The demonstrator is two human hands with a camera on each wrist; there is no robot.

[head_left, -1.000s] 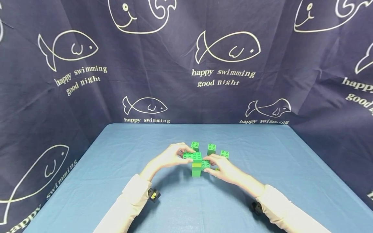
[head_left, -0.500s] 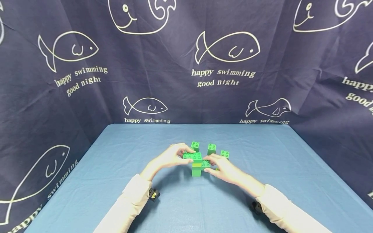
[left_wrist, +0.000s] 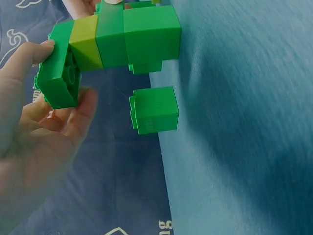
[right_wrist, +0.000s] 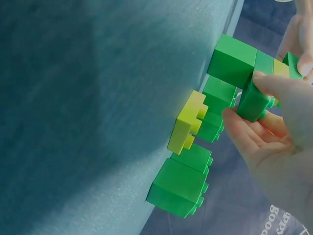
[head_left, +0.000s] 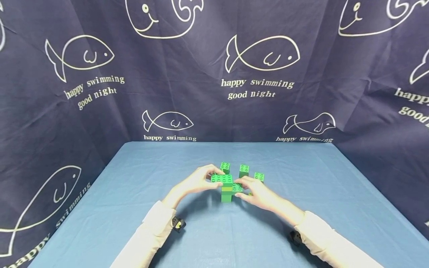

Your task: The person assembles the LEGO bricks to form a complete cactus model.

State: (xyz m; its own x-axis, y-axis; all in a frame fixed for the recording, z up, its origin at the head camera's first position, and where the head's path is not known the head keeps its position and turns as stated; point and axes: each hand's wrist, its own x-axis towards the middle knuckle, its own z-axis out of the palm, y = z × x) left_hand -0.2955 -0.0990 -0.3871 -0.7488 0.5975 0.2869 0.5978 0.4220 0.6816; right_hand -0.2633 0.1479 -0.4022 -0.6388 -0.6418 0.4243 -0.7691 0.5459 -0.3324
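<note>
A brick stack stands on the blue table in the head view. At its foot is a green block [left_wrist: 152,36]; above come a sideways-reaching green brick [head_left: 237,188], a yellow brick [left_wrist: 86,44] and a long green top brick [head_left: 226,182]. The top brick overhangs to the left. My left hand [head_left: 200,180] pinches that overhang, thumb in front and fingers behind. My right hand [head_left: 259,193] holds the right-hand end of the lower green brick between thumb and fingers, seen closely in the right wrist view.
Behind the stack sit loose green bricks: one square brick [head_left: 225,166], another green brick [head_left: 244,171] and a third green brick [head_left: 259,176] farther right. A yellow brick [right_wrist: 187,123] lies near the right hand. A dark fish-print cloth [head_left: 214,111] hangs behind the table [head_left: 228,238].
</note>
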